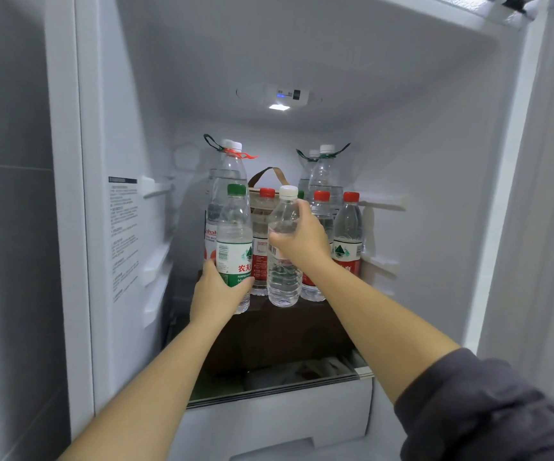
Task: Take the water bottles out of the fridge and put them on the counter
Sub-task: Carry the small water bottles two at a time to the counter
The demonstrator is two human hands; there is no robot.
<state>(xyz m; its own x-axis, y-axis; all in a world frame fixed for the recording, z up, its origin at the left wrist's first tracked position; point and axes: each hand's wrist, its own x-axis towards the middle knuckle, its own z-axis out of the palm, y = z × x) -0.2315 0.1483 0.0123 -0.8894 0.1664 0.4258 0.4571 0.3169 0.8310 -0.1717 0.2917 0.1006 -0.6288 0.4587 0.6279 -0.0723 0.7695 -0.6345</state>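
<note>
My left hand (217,291) is wrapped around the lower part of the green-capped bottle (234,241), fingers curled across the green and white label from the left, thumb side toward me. The bottle stands upright at the front left of the group. My right hand (300,236) is closed on the white-capped bottle (283,261), gripping it around the upper body just below the shoulder; this one is clear, with almost no label, and tilts slightly to the left. I cannot tell whether its base touches the shelf.

Both forearms reach forward and upward into the fridge (129,161), the left bare, the right with a dark sleeve (485,410) pushed up near the elbow.

Behind my hands more bottles stand on the dark shelf (285,324): three red-capped bottles (348,234) with red labels in the middle and to the right, and tall bottles (232,174) at the back on both sides, with cords tied round their necks. A brown bag handle (269,174) shows between the tall ones. Below the shelf sits a white drawer (269,424).
</note>
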